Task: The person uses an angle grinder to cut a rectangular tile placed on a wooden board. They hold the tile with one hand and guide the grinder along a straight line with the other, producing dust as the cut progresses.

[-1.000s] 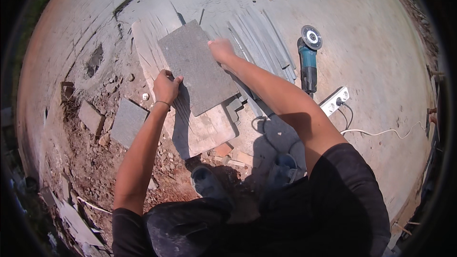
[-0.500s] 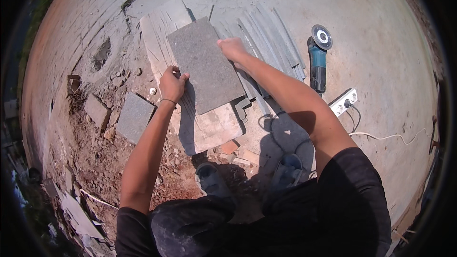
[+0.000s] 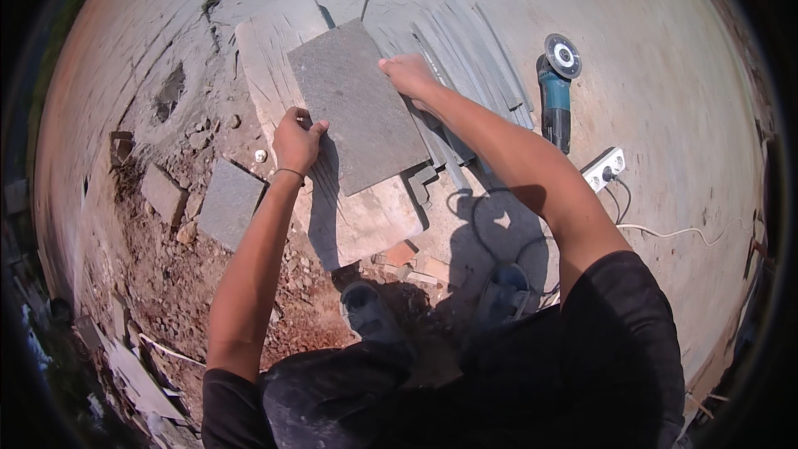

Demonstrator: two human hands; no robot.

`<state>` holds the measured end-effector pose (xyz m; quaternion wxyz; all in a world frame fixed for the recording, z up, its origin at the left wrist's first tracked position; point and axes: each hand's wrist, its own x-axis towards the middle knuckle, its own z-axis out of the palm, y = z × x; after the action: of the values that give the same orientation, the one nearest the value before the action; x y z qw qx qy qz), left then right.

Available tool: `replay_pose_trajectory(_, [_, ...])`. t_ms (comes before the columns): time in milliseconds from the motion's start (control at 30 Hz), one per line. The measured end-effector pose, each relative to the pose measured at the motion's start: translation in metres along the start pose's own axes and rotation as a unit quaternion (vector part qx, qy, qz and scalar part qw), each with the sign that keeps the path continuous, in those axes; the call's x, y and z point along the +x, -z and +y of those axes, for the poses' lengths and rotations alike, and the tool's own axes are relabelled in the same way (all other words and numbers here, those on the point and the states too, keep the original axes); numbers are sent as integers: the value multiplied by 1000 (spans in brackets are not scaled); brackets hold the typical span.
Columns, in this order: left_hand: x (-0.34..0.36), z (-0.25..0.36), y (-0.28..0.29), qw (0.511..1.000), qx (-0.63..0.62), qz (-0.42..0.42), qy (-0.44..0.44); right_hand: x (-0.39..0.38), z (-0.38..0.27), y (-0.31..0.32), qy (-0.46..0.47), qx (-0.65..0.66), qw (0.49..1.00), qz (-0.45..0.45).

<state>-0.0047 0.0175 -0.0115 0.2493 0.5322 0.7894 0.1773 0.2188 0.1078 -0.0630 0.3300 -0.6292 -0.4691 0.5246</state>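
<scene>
A grey stone slab [image 3: 357, 104] lies tilted on a pale scored board [image 3: 349, 216] on the ground. My left hand [image 3: 298, 140] grips the slab's left edge near its lower corner. My right hand [image 3: 409, 76] holds the slab's right edge, higher up. Both arms reach forward from the lower edge of the picture over my dark trousers and shoes.
A teal angle grinder [image 3: 555, 91] lies on the concrete to the right, next to a white power strip [image 3: 604, 170] with a cable. Thin grey stone strips [image 3: 474, 58] lie beside the slab. A smaller grey paving slab [image 3: 229, 204] and rubble sit at left.
The slab has shifted slightly up and left with both hands still on its edges; my head view has moved a little.
</scene>
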Motion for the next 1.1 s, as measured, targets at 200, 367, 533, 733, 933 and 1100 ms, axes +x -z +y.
replay_pose_trajectory(200, [0, -3, 2, 996, -88, -22, 20, 2, -13, 20, -48, -21, 997, -62])
replay_pose_trajectory(367, [-4, 3, 6, 996, -82, -27, 35, -9, -11, 81, 141, -201, 960, 135])
replay_pose_trajectory(533, [5, -9, 5, 995, -98, -14, 25, -50, 39, 176, 225, -385, 847, 288])
replay_pose_trajectory(733, [18, 5, 25, 969, -119, 207, -62, -100, 100, 202, -174, -407, 854, 273])
replay_pose_trajectory(933, [-13, 50, 13, 959, -230, 129, -103, -98, 142, 242, -198, -297, 911, 206])
replay_pose_trajectory(1100, [-55, 75, 5, 956, -239, 35, -166, -94, 117, 259, -199, -235, 934, 184])
